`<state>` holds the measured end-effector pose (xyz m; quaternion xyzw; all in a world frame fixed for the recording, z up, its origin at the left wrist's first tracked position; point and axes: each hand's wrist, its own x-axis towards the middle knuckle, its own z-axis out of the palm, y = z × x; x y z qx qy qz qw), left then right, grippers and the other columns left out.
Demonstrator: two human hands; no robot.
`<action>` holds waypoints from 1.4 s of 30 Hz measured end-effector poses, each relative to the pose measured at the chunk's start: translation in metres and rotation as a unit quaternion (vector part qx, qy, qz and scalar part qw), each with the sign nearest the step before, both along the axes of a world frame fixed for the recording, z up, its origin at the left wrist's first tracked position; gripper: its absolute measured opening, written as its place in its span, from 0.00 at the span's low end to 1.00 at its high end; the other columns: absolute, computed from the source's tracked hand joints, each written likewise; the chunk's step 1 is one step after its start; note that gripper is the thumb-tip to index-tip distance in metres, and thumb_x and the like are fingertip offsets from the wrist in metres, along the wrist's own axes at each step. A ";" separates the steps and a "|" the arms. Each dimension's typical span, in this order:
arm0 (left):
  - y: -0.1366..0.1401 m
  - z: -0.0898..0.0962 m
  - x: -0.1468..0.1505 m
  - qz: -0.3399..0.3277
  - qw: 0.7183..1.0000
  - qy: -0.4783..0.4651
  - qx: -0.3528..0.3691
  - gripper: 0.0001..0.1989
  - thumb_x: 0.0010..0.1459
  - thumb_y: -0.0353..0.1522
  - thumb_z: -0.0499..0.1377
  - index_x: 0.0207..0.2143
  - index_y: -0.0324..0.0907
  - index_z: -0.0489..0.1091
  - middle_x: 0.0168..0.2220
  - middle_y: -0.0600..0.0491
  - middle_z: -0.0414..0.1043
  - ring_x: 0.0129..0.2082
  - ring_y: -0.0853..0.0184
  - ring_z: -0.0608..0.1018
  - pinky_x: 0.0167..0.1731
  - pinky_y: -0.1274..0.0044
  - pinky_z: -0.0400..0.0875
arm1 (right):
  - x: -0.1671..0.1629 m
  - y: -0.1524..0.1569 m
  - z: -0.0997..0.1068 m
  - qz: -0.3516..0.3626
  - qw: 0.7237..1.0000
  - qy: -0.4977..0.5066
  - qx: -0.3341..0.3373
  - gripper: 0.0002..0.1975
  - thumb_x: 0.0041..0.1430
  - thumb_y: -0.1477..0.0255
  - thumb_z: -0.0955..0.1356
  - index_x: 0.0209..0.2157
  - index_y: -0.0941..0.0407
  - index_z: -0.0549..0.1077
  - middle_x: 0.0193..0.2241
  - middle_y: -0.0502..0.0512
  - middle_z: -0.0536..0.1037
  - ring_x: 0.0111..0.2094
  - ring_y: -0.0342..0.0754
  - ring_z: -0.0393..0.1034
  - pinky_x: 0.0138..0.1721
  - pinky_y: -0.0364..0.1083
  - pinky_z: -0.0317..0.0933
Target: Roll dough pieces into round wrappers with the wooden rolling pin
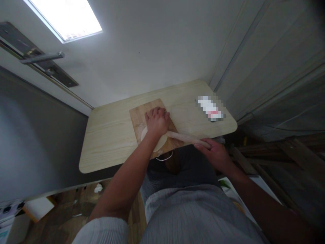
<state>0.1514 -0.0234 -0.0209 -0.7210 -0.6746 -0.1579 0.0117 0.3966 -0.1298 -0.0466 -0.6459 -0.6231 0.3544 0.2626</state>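
A flat round of pale dough lies on a wooden cutting board, partly hidden under my left forearm. My left hand rests palm down over the dough and board, its fingers stretched toward the far side. From beside my left wrist, a light wooden rolling pin slants right, past the board's edge. My right hand is closed around the pin's right end. Whether the pin's other end runs under my left palm is hidden.
The board sits on a narrow light-wood table against a white door with a metal handle. A pixelated white item lies at the table's right. A metal loop shows below the board. Crumpled white paper is on the floor.
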 end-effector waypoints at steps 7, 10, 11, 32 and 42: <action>-0.020 0.001 -0.005 0.002 1.000 -0.003 -0.020 0.24 0.71 0.44 0.39 0.59 0.49 0.65 0.63 0.48 0.63 0.64 0.53 0.61 0.64 0.50 0.49 | -0.002 -0.009 0.002 0.007 1.000 -0.010 -0.005 0.20 0.56 0.52 0.70 0.38 0.54 0.79 0.29 0.52 0.81 0.31 0.51 0.75 0.32 0.46 0.63; -0.028 0.001 -0.007 0.002 1.000 -0.010 -0.017 0.24 0.71 0.45 0.39 0.60 0.50 0.65 0.64 0.48 0.62 0.64 0.53 0.61 0.64 0.49 0.48 | -0.002 -0.011 0.002 0.016 1.000 -0.008 -0.003 0.19 0.56 0.53 0.70 0.39 0.53 0.79 0.30 0.52 0.82 0.32 0.51 0.76 0.33 0.46 0.64; -0.031 0.001 -0.008 0.003 1.000 -0.012 -0.017 0.24 0.71 0.45 0.39 0.60 0.50 0.64 0.64 0.48 0.62 0.64 0.53 0.61 0.64 0.49 0.48 | -0.002 -0.011 0.002 0.020 1.000 -0.007 0.000 0.19 0.56 0.53 0.70 0.39 0.53 0.79 0.31 0.53 0.82 0.33 0.51 0.76 0.34 0.46 0.64; -0.087 -0.003 -0.022 0.009 0.999 0.034 0.001 0.25 0.70 0.40 0.42 0.67 0.47 0.57 0.68 0.48 0.59 0.67 0.54 0.59 0.66 0.52 0.47 | -0.008 -0.024 0.010 0.091 0.996 -0.013 -0.009 0.16 0.57 0.55 0.71 0.38 0.52 0.78 0.32 0.50 0.81 0.33 0.49 0.75 0.34 0.45 0.63; -0.107 -0.011 -0.027 0.023 0.999 0.027 -0.011 0.28 0.70 0.40 0.41 0.69 0.42 0.52 0.69 0.47 0.55 0.69 0.54 0.56 0.67 0.52 0.46 | -0.010 -0.030 0.012 0.106 0.994 -0.015 -0.013 0.16 0.57 0.55 0.71 0.38 0.53 0.78 0.32 0.51 0.81 0.32 0.49 0.75 0.34 0.45 0.63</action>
